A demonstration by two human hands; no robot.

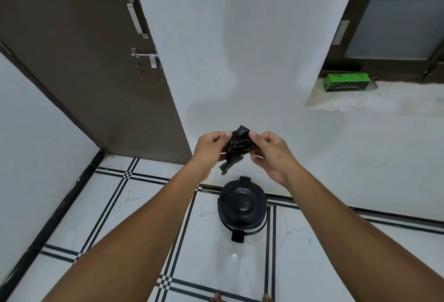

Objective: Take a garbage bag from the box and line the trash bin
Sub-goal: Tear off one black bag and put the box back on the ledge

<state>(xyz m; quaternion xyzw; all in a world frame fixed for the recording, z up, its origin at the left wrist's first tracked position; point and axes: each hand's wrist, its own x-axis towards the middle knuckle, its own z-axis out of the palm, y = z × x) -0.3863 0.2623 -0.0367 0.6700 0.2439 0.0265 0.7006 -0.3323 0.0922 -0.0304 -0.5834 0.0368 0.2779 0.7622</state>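
Black garbage bag (239,146), crumpled and folded tight, held at chest height above the floor, near frame centre. Pinched from 2 sides: left hand (211,146) at 9 o'clock of the bag, thumb and fingers closed on its edge; right hand (269,151) at 3 o'clock, fingers likewise clamped on the plastic. A loose tail dangling toward 6 o'clock. Probably gripped this way to tease the layers apart and find the mouth; thin film clings to itself, so likely to need rubbing between fingertips before opening.

Directly below, at 6 o'clock of the bag, black trash bin (242,208) standing on the tiled floor (134,205) close against the white wall (216,61). Lid shut, pedal sticking out toward the viewer. No liner visible from outside; interior hidden by the lid. Judged stage: bag taken, unfolding under way, bin not yet opened. Lid in the way of lining, and both hands occupied, so pedal or a freed hand needed next.

Farther out, at 2 o'clock, green box (346,82) resting on a pale ledge (384,99) beneath a dark-framed window (408,13), well apart from the hands. At 10 o'clock, brown door (84,61) with metal handle and latch, standing ajar, clear of the bin. Toes just showing at the bottom edge.
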